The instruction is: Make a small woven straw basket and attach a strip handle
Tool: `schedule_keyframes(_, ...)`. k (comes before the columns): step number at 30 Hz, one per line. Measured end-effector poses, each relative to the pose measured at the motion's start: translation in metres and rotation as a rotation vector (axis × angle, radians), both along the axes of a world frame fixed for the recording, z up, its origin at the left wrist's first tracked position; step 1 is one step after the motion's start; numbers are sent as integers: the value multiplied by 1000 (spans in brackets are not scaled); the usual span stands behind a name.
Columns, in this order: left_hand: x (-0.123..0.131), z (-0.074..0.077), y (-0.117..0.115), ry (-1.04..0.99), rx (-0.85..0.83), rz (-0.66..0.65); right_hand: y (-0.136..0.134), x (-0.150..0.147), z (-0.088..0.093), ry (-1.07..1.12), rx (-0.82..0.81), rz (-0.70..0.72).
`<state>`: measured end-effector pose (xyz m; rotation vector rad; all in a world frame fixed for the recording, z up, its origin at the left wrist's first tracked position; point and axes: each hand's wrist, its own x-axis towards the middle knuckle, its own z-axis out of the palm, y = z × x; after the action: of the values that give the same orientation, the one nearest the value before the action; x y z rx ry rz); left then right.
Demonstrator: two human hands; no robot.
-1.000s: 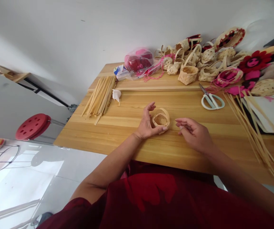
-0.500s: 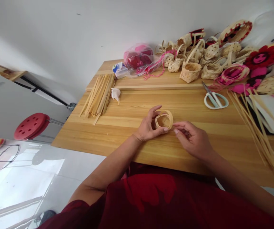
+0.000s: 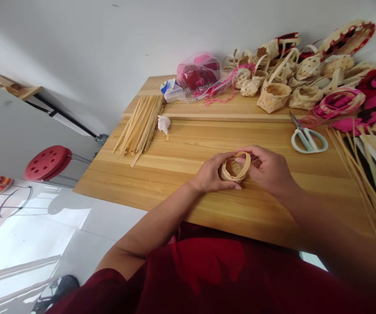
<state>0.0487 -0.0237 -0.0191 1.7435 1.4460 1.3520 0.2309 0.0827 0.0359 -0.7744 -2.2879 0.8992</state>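
Observation:
A small woven basket (image 3: 228, 178) of pale strips sits low over the wooden table, its mouth tilted up toward me. My left hand (image 3: 214, 173) is closed around its left side, thumb along the near wall and fingers at the far side. From the right, my right hand (image 3: 266, 169) grips the basket's right rim, where a pale strip loop (image 3: 247, 165) stands up. Some of the right fingers are behind this loop, so their exact hold is partly hidden.
White-handled scissors (image 3: 308, 140) lie to the right, beside loose thin strips (image 3: 360, 187). A bundle of flat strips (image 3: 138, 126) and a crumpled white tissue (image 3: 164, 124) lie left. Several small baskets (image 3: 274, 97) and a clear bag (image 3: 198, 76) line the wall.
My right hand has moved up from the basket's near right side to its far right rim. The basket has turned or tilted slightly in my left hand. The camera view has shifted.

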Motion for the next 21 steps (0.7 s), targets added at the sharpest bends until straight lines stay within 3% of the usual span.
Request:
schedule_keyframes(6,2,-1,-1,-154,-49,-19,4,-12,1,-84,150,-66)
schedule_keyframes(12,4,-1,-1,-95,-105,12,6,-8,1,-207,354,-22)
schedule_keyframes(21,6,1,1,28,-86,-1,10,-6,-3,-261,364,-48)
